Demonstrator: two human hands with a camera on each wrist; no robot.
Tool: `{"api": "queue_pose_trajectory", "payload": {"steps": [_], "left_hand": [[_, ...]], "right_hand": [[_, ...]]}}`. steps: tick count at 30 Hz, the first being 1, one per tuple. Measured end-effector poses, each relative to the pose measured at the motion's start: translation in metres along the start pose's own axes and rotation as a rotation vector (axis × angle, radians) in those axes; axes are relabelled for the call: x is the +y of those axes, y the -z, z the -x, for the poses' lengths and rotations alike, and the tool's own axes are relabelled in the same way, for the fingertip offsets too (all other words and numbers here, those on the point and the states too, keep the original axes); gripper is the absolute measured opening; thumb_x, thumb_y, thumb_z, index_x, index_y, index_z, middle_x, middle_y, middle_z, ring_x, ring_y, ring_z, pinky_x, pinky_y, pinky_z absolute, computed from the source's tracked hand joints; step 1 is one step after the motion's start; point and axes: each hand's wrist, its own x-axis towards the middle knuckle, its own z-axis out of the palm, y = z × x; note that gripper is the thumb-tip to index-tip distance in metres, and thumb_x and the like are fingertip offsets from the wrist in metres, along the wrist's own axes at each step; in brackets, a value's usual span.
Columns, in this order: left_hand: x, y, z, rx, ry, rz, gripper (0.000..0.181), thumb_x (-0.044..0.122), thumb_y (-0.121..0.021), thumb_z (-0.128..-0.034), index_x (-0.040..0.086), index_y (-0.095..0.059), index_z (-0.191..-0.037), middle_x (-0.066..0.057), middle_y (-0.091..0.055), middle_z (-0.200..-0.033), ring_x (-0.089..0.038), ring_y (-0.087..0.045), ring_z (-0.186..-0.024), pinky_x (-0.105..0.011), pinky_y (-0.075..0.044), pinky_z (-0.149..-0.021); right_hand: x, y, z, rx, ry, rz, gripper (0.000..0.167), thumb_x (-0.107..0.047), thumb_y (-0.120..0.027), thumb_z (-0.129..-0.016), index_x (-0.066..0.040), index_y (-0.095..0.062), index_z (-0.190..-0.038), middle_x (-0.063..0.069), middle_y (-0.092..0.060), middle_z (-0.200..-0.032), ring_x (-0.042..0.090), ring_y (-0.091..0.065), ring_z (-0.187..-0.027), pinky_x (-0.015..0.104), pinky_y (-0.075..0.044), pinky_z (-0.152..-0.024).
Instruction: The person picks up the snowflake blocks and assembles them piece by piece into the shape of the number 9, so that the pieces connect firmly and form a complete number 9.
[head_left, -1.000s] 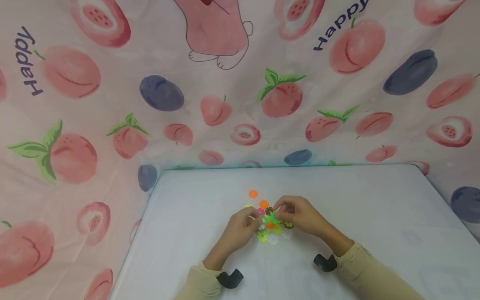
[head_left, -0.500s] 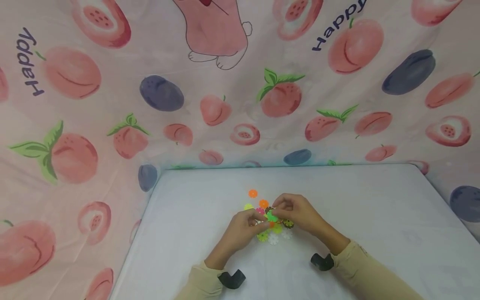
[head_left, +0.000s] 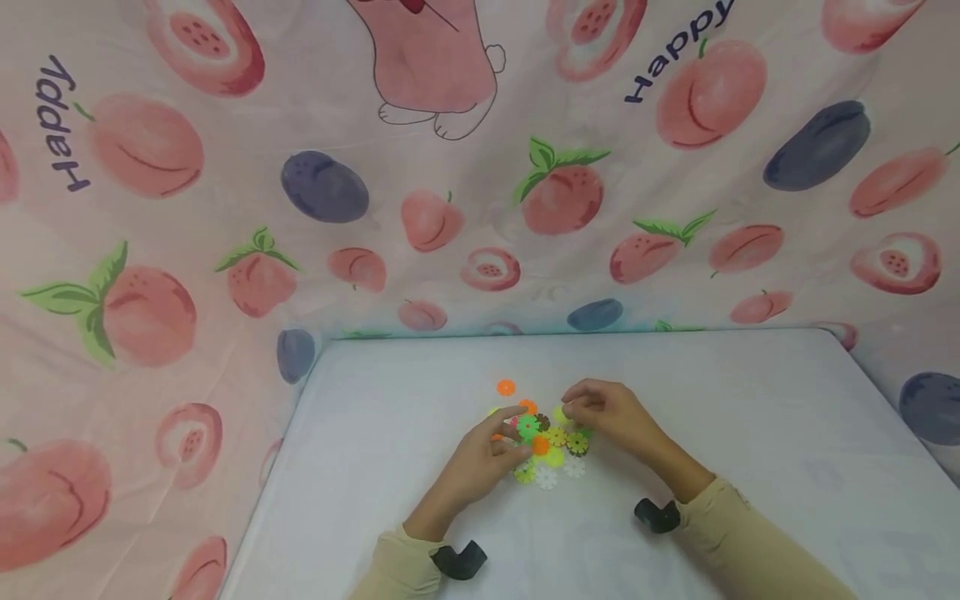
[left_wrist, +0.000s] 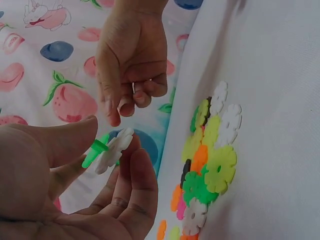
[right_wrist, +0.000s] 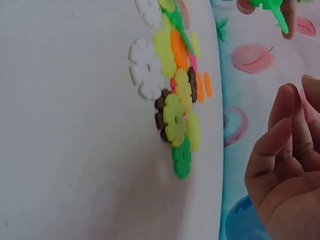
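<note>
Right hand (head_left: 609, 418) farther from two joined flower pieces (left_wrist: 115, 151)

The forearms are covered by plain beige long sleeves: the left sleeve (head_left: 397, 567) is lightly creased near its cuff, as is the right sleeve (head_left: 757, 542). A black left wrist camera (head_left: 460, 561), elbow-shaped, is worn by one cuff, and is matched by a black right wrist camera (head_left: 657, 516). The left hand (head_left: 480, 458) and right hand (head_left: 615, 419) are seen bare.

Two hands (head_left: 478, 461) (head_left: 617, 421), dozen-plus flower discs (head_left: 577, 442), two sleeves (head_left: 401, 567), two black pieces (head_left: 460, 561), one table (head_left: 712, 383).
</note>
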Motion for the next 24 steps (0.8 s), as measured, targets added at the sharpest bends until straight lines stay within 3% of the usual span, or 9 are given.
{"api": "queue_pose_trajectory", "payload": {"steps": [7,13,19,24], "left_hand": [[0.001,0.0,0.001,-0.001,0.007,0.006,0.049,0.031,-0.07,-0.0967,0.039,-0.052,-0.142,-0.006,-0.062,-0.124,-0.015,-0.069,-0.093,-0.03,-0.053,-0.072],[0.002,0.001,0.001,0.007,0.016,0.02,0.048,0.028,-0.071,-0.0961,0.037,-0.053,-0.139,-0.008,-0.061,-0.125,-0.018,-0.069,-0.095,-0.032,-0.053,-0.072],[0.003,0.002,0.002,0.009,0.018,0.039,0.049,0.028,-0.072,-0.0954,0.027,-0.053,-0.14,-0.01,-0.06,-0.124,-0.017,-0.067,-0.089,-0.032,-0.052,-0.07],[0.003,0.004,0.002,0.012,-0.003,0.047,0.049,0.03,-0.069,-0.0969,0.021,-0.052,-0.142,-0.011,-0.06,-0.122,-0.017,-0.069,-0.09,-0.032,-0.053,-0.073]], "right_hand": [[0.01,0.005,-0.002,0.045,0.013,0.1,0.018,-0.029,-0.072,-0.094,-0.016,-0.073,-0.107,-0.002,-0.073,-0.094,0.016,-0.066,-0.086,0.03,-0.056,-0.074],[0.022,0.008,-0.006,0.041,0.023,0.205,0.016,-0.027,-0.072,-0.094,-0.015,-0.074,-0.104,-0.001,-0.071,-0.09,0.015,-0.06,-0.079,0.029,-0.052,-0.066],[0.03,0.008,-0.01,0.014,-0.017,0.317,0.013,-0.023,-0.073,-0.093,-0.016,-0.075,-0.103,-0.002,-0.07,-0.091,0.015,-0.06,-0.083,0.032,-0.053,-0.073],[0.037,0.007,-0.012,-0.012,-0.001,0.374,0.015,-0.016,-0.077,-0.088,-0.014,-0.076,-0.103,-0.003,-0.069,-0.087,0.016,-0.061,-0.084,0.036,-0.055,-0.077]]}}
